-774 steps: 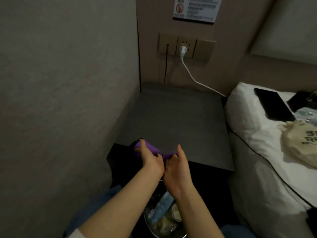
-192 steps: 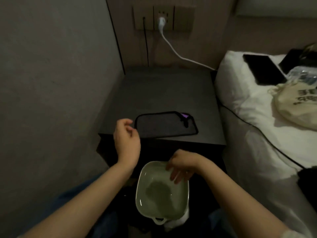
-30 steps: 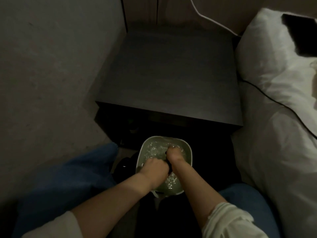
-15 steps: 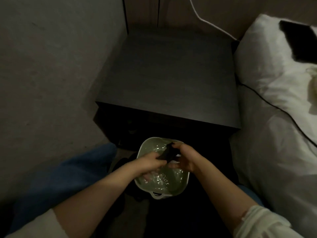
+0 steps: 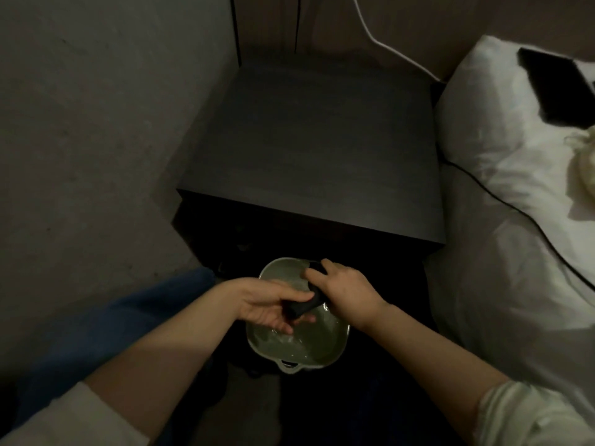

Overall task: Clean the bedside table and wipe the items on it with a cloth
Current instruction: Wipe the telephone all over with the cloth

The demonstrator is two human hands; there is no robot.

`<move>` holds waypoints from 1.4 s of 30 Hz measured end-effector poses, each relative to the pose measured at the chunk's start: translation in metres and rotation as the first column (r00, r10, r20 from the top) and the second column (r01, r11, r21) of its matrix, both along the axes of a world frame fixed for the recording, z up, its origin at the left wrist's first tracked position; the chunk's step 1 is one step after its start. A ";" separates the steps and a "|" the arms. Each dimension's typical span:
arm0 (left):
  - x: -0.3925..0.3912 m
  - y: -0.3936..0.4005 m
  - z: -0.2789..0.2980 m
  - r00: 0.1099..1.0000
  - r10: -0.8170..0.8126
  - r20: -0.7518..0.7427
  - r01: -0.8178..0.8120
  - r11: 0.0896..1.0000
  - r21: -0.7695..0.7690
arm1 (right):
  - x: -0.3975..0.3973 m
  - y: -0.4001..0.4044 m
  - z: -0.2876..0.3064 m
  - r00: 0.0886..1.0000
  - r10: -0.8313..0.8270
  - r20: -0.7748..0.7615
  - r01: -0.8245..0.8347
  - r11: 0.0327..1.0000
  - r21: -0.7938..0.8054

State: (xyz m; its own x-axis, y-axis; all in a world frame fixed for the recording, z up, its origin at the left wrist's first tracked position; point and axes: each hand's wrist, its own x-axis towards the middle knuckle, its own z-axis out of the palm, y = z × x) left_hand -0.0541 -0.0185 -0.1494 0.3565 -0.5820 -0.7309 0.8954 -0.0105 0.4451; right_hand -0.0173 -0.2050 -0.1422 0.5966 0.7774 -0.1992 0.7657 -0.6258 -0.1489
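Note:
A dark wet cloth, twisted into a roll, is held above a pale green basin of water on the floor. My left hand grips its near end and my right hand grips its far end. The dark bedside table stands just beyond the basin with a bare top.
A grey wall closes the left side. The bed with its white pillow lies to the right, carrying a black flat device and a cream bag. A white charger cable hangs behind the table.
The cloth has come up out of the water and my hands have twisted it tighter between them. One second ago both hands were pushing it down in the basin.

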 end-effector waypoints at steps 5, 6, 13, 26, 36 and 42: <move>0.000 -0.002 0.007 0.995 -0.052 0.085 0.054 0.998 -0.015 | 0.009 0.004 0.008 0.957 0.106 0.270 -0.098 0.994 -0.043; 0.001 -0.004 0.009 0.989 -0.094 0.112 0.090 0.995 0.041 | 0.011 0.005 0.010 0.938 0.131 0.321 -0.121 0.991 -0.051; -0.001 -0.026 0.017 0.825 -0.409 0.389 0.171 0.838 0.518 | 0.019 0.008 0.017 0.924 0.281 0.261 -0.244 0.956 -0.164; -0.025 -0.025 -0.025 0.000 -0.998 0.070 -0.234 0.068 0.970 | 0.006 0.039 -0.020 0.982 -0.167 -0.085 0.120 0.909 -0.399; -0.033 -0.020 -0.045 -0.192 -0.980 0.042 -0.272 0.095 0.958 | -0.011 0.032 -0.044 0.778 -0.528 -0.341 0.363 0.820 -0.442; -0.034 -0.020 -0.053 -0.192 -0.978 0.080 -0.285 0.133 0.949 | -0.015 0.035 -0.041 0.789 -0.547 -0.280 0.358 0.779 -0.515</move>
